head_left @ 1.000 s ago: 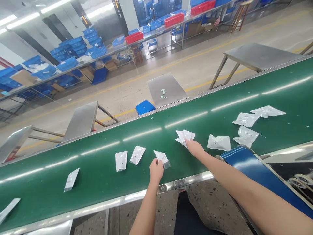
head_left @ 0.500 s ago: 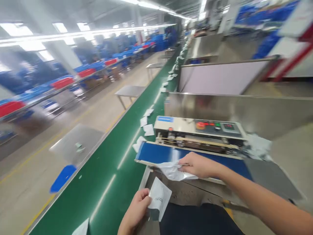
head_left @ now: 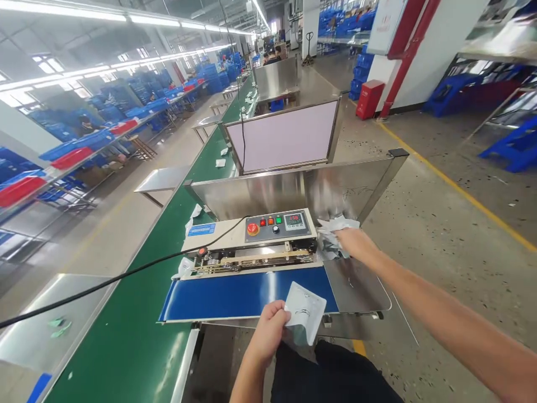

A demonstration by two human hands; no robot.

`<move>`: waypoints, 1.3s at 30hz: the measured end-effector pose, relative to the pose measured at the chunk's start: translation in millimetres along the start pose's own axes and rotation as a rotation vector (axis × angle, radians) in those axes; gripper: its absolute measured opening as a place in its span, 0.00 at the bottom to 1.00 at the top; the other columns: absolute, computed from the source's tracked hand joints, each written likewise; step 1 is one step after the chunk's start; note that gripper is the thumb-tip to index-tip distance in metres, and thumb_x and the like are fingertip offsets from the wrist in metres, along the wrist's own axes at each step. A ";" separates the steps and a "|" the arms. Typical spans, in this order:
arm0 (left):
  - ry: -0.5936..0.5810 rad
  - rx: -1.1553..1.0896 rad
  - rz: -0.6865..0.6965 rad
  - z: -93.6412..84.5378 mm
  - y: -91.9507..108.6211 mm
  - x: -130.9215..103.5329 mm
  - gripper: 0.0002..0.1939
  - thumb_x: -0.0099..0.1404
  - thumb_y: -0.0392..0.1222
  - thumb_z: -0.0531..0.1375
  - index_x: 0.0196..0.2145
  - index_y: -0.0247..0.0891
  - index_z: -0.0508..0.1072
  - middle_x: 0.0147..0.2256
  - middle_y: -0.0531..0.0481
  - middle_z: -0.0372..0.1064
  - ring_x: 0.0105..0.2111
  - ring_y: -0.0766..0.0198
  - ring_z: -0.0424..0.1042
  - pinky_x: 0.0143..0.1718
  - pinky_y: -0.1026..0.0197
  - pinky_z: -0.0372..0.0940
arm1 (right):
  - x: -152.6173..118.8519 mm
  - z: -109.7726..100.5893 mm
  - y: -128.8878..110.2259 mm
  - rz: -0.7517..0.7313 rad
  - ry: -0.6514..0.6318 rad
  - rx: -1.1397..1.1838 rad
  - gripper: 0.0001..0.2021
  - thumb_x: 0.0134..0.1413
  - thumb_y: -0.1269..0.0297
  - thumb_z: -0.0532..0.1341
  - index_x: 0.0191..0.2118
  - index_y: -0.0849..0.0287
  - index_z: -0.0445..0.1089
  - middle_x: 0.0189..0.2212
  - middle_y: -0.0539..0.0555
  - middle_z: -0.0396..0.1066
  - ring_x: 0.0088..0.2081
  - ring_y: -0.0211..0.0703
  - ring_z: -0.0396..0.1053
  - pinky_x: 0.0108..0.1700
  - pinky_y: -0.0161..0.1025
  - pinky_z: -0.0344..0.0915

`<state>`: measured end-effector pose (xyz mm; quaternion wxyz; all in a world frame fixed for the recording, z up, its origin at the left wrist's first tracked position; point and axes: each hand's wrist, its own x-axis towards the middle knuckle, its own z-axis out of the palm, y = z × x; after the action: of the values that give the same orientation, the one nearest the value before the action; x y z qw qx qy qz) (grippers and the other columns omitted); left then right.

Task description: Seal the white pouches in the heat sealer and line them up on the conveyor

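1 green conveyor; next to it, 1 machine w/ 1 blue belt. Pouch pile at machine's R end, qty unclear — R hand touching it, grip can't be told. L hand pinches 1 white pouch — near blue belt.

I'm looking down a long hall where rows of tube lights are glowing overhead, and bright windows are showing on my left, beyond long tables bearing blue bins and red bins. A low steel table is standing on that side, while to my right a yellow line is running across the speckled grey floor. Farther right, a red pipe is coming down by a white column, a red box is standing near its foot, and a blue stool is resting nearer me.
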<state>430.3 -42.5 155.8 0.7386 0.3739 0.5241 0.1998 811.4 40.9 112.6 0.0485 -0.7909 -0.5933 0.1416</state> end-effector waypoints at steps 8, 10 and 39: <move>0.102 -0.047 -0.060 48.1 -14.6 35.8 0.16 0.52 0.51 0.71 0.28 0.40 0.71 0.27 0.52 0.70 0.26 0.64 0.69 0.29 0.64 0.66 | 32.3 24.7 14.0 0.010 -0.099 0.350 0.54 0.71 0.33 0.60 0.86 0.59 0.38 0.81 0.71 0.53 0.71 0.71 0.68 0.65 0.57 0.71; 0.115 -0.050 -0.078 54.2 -14.5 45.3 0.16 0.54 0.51 0.71 0.28 0.40 0.70 0.27 0.51 0.71 0.26 0.64 0.70 0.29 0.64 0.67 | 16.4 17.0 27.5 0.029 0.004 0.500 0.45 0.75 0.36 0.54 0.84 0.58 0.48 0.80 0.67 0.55 0.73 0.68 0.65 0.69 0.59 0.70; 0.138 0.112 0.162 104.3 -36.1 153.4 0.21 0.65 0.58 0.70 0.34 0.35 0.86 0.31 0.46 0.81 0.31 0.59 0.72 0.36 0.60 0.67 | -120.4 87.4 3.6 0.495 -0.010 1.307 0.25 0.52 0.37 0.73 0.41 0.56 0.84 0.34 0.58 0.84 0.36 0.58 0.83 0.35 0.48 0.83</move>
<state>580.1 4.0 50.3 0.6603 0.4411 0.5521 0.2543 759.4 -82.8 48.3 0.4780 -0.7108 -0.1891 0.4801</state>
